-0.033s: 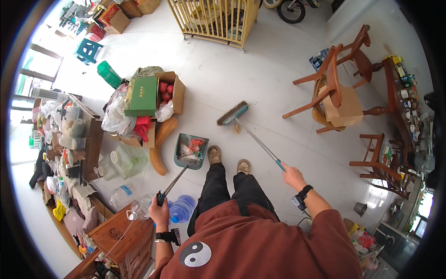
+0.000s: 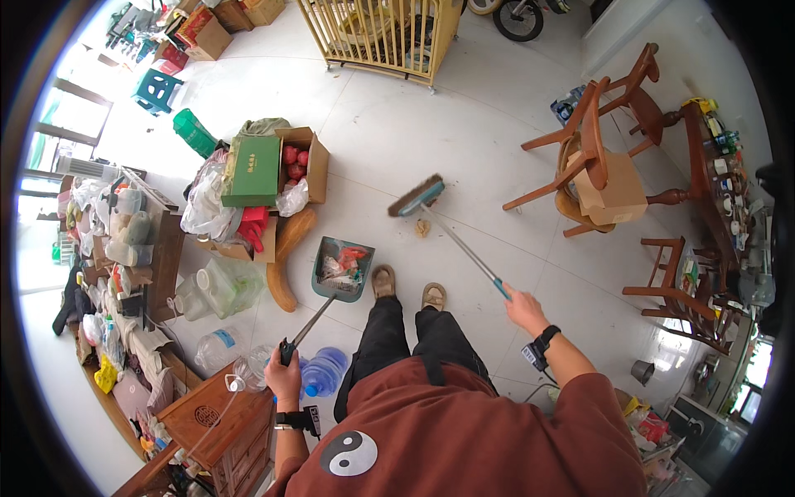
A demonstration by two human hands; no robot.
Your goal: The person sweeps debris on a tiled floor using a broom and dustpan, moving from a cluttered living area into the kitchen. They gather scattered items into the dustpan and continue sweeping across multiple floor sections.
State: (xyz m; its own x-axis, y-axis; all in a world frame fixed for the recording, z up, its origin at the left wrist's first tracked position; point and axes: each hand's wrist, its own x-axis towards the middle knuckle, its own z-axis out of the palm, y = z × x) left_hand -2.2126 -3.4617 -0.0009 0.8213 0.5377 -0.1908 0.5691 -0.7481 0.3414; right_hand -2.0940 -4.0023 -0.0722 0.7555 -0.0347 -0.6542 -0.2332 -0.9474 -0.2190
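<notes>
My right hand (image 2: 527, 312) is closed around the handle of a broom (image 2: 464, 250). Its wide brown-bristled head with a teal back is out in front of my feet, beside a small tan scrap (image 2: 422, 227) on the floor. In my left hand (image 2: 283, 379) is the black grip of a long-handled dustpan (image 2: 342, 290). The green pan rests on the floor just left of my shoes, with red and white crumpled litter inside. Broom head and dustpan are apart.
Left of the dustpan lie a long tan gourd (image 2: 284, 261), a carton of red fruit (image 2: 318, 170) and plastic jugs (image 2: 224, 286). A blue water bottle (image 2: 325, 373) is near my left arm. Wooden chairs (image 2: 592, 157) stand right; a slatted crib (image 2: 377, 41) is ahead.
The broom head has shifted slightly forward, away from my feet. The small tan scrap shows more fully beside it. My left hand and the dustpan look almost unchanged.
</notes>
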